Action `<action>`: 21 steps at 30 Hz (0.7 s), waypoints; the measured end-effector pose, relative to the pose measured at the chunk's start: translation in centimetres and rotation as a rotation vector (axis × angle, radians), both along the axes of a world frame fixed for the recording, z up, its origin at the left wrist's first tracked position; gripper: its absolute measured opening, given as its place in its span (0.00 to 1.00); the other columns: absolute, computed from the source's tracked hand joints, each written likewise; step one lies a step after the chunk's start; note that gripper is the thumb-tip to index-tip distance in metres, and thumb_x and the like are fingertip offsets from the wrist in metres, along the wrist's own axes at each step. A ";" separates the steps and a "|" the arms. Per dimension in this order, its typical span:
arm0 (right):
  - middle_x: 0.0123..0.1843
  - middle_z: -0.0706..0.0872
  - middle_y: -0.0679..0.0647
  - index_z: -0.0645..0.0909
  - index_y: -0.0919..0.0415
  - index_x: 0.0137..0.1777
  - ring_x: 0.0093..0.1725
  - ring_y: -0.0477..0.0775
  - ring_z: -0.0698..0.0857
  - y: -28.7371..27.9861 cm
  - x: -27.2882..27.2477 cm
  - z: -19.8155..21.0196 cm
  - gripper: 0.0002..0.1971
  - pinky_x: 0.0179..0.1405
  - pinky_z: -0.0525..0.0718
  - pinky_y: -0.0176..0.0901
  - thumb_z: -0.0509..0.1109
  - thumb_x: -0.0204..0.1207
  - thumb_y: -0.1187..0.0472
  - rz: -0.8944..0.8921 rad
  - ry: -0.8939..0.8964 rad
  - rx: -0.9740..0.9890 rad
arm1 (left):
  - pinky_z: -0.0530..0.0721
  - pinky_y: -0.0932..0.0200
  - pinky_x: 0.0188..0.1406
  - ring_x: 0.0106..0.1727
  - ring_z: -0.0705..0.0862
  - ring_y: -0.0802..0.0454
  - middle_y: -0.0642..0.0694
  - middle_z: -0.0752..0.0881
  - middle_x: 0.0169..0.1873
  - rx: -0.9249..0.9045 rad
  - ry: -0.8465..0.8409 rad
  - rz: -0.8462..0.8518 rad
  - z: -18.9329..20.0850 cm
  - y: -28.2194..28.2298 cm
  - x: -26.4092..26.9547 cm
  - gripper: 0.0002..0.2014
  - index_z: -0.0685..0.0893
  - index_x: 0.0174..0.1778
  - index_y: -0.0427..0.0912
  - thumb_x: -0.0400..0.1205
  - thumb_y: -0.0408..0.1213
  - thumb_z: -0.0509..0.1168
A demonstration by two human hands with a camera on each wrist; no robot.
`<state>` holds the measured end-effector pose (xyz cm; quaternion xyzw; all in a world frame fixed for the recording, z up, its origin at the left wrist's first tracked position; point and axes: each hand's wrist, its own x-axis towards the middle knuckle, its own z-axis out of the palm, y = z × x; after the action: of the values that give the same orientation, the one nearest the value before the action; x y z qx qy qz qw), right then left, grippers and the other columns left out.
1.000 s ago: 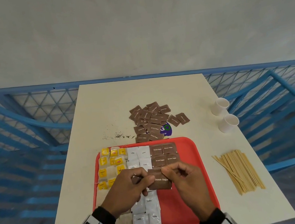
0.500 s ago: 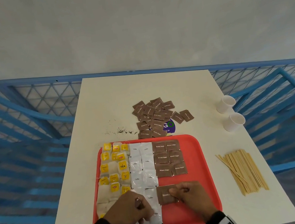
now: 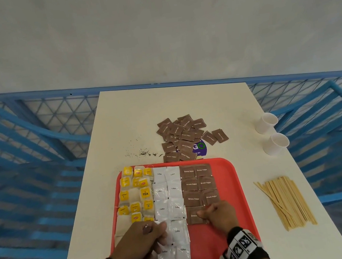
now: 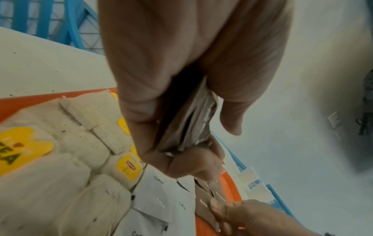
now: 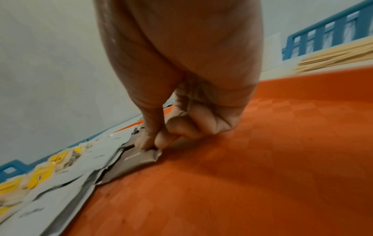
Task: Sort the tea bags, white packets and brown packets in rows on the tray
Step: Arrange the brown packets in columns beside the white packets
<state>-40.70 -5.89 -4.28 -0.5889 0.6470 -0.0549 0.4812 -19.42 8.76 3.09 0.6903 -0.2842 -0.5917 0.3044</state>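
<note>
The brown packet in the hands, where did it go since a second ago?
The right hand brought the brown packet down onto the red tray, next in line below the brown rows, and pinches it there. The left hand sank too, gripping its spare brown packets. The brown pile, cups and stir sticks stayed put.

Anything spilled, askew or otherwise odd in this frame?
Yes. Dark specks, seemingly loose tea, lie scattered on the table just beyond the red tray, left of the pile of brown packets. That pile partly covers a purple sticker. The rows on the tray look tidy.
</note>
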 end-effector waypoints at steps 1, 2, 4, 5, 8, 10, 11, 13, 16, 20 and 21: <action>0.23 0.82 0.45 0.78 0.56 0.23 0.26 0.43 0.79 0.1 0.1 0.1 0.19 0.30 0.78 0.34 0.84 0.66 0.53 0.005 0.041 -0.025 | 0.81 0.57 0.36 0.35 0.88 0.49 0.41 0.92 0.39 0.001 0.041 0.033 0.1 0.0 0.0 0.24 0.89 0.43 0.34 0.82 0.56 0.66; 0.24 0.80 0.45 0.75 0.56 0.24 0.26 0.45 0.77 0.2 0.1 0.3 0.21 0.29 0.75 0.36 0.84 0.66 0.51 0.026 0.083 -0.055 | 0.81 0.57 0.34 0.35 0.87 0.48 0.41 0.92 0.39 0.005 0.091 0.072 0.3 -0.1 0.1 0.27 0.88 0.45 0.33 0.80 0.58 0.66; 0.24 0.76 0.47 0.70 0.55 0.25 0.26 0.47 0.73 0.5 0.2 1.0 0.24 0.26 0.69 0.37 0.82 0.67 0.47 0.080 0.138 -0.110 | 0.81 0.58 0.31 0.37 0.87 0.44 0.37 0.91 0.41 0.026 0.199 0.150 0.6 -0.3 0.2 0.31 0.87 0.50 0.29 0.79 0.60 0.63; 0.24 0.76 0.47 0.69 0.55 0.25 0.27 0.47 0.72 0.5 0.2 1.3 0.25 0.27 0.70 0.37 0.82 0.68 0.47 0.092 0.140 -0.115 | 0.82 0.57 0.29 0.38 0.87 0.42 0.34 0.91 0.43 0.039 0.265 0.194 0.8 -0.5 0.2 0.33 0.86 0.53 0.28 0.80 0.61 0.61; 0.27 0.79 0.46 0.71 0.55 0.28 0.28 0.45 0.75 1.0 0.5 2.6 0.21 0.33 0.76 0.42 0.80 0.70 0.51 0.095 0.128 -0.131 | 0.84 0.53 0.28 0.39 0.88 0.36 0.25 0.88 0.48 0.055 0.560 0.360 1.5 -0.7 0.2 0.37 0.85 0.57 0.29 0.82 0.64 0.55; 0.27 0.81 0.45 0.74 0.55 0.28 0.27 0.38 0.77 1.5 1.1 4.1 0.19 0.35 0.78 0.39 0.80 0.71 0.52 0.103 0.035 -0.210 | 0.85 0.51 0.29 0.38 0.88 0.35 0.23 0.87 0.50 0.038 0.679 0.413 1.9 -1.0 0.2 0.40 0.85 0.59 0.29 0.80 0.68 0.53; 0.27 0.81 0.45 0.75 0.54 0.28 0.28 0.36 0.78 1.9 1.6 5.2 0.18 0.34 0.77 0.35 0.80 0.72 0.53 0.125 -0.032 -0.263 | 0.85 0.50 0.29 0.38 0.88 0.35 0.23 0.86 0.49 0.029 0.709 0.416 2.0 -1.1 0.1 0.42 0.84 0.60 0.29 0.79 0.70 0.53; 0.28 0.81 0.43 0.80 0.54 0.32 0.32 0.35 0.79 3.2 2.8 8.1 0.13 0.34 0.76 0.30 0.80 0.72 0.52 0.210 -0.186 -0.332 | 0.84 0.50 0.31 0.37 0.88 0.35 0.23 0.86 0.47 0.020 0.747 0.404 2.2 -1.5 -0.1 0.44 0.83 0.62 0.30 0.78 0.72 0.52; 0.34 0.82 0.37 0.84 0.49 0.38 0.37 0.39 0.80 4.9 4.4 11.2 0.13 0.37 0.74 0.29 0.81 0.64 0.43 0.436 -0.283 -0.366 | 0.85 0.48 0.31 0.35 0.86 0.36 0.28 0.85 0.41 0.011 0.771 0.374 2.7 -2.0 -0.7 0.46 0.80 0.66 0.29 0.78 0.72 0.51; 0.33 0.85 0.26 0.85 0.57 0.34 0.35 0.37 0.83 5.4 5.0 12.0 0.11 0.36 0.73 0.24 0.83 0.66 0.54 0.470 -0.257 -0.326 | 0.88 0.48 0.29 0.34 0.87 0.36 0.29 0.84 0.40 -0.038 0.723 0.279 3.1 -2.4 -1.6 0.41 0.79 0.67 0.27 0.80 0.67 0.56; 0.29 0.86 0.31 0.86 0.60 0.34 0.31 0.36 0.83 5.3 4.8 12.1 0.10 0.33 0.74 0.24 0.83 0.67 0.56 0.414 -0.272 -0.277 | 0.87 0.50 0.27 0.33 0.87 0.35 0.27 0.84 0.40 -0.054 0.676 0.268 3.1 -2.5 -1.7 0.39 0.80 0.67 0.28 0.81 0.64 0.56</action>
<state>-35.86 -0.62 7.79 -0.7559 0.4286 -0.1219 0.4797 -21.12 6.30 6.23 0.4785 -0.0899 -0.7336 0.4740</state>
